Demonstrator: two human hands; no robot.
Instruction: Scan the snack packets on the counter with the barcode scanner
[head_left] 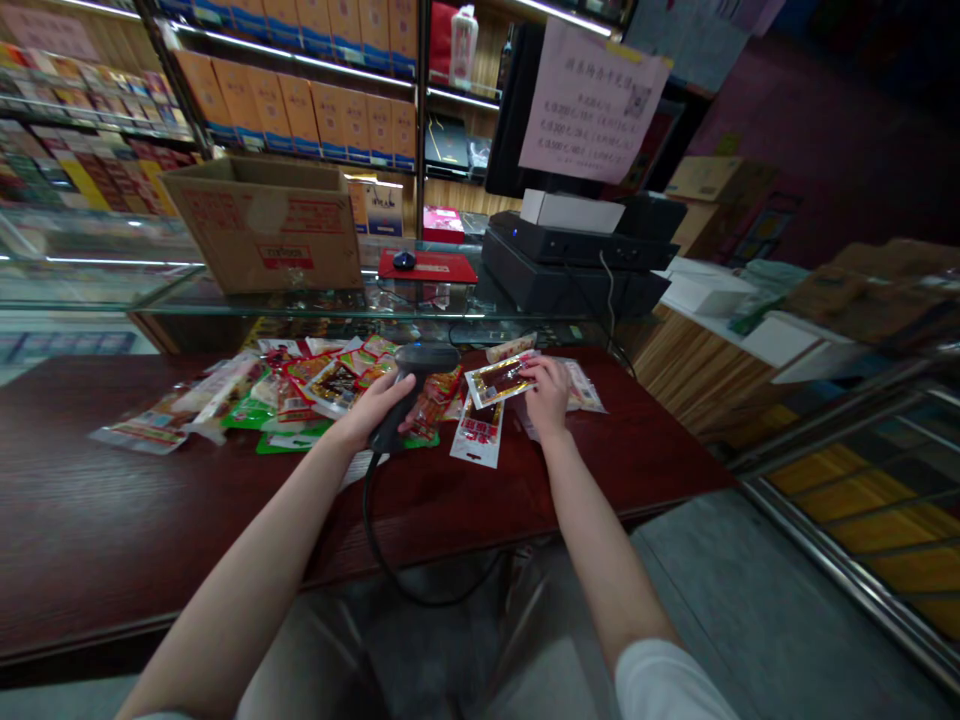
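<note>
My left hand is wrapped round the handle of a black barcode scanner, whose head points to the right and whose cord hangs down past the table edge. Between the fingers of my right hand is a snack packet with a dark, gold-edged window, held above the table. Just below it lies a white snack packet with red lettering. A heap of mixed snack packets spreads to the left of the scanner and behind it. More clear packets lie beside and partly behind my right hand.
The dark red table stands against a glass counter. On the counter are an open cardboard box, a mouse on a red mat, and a monitor with a paper notice. A metal railing runs at the right.
</note>
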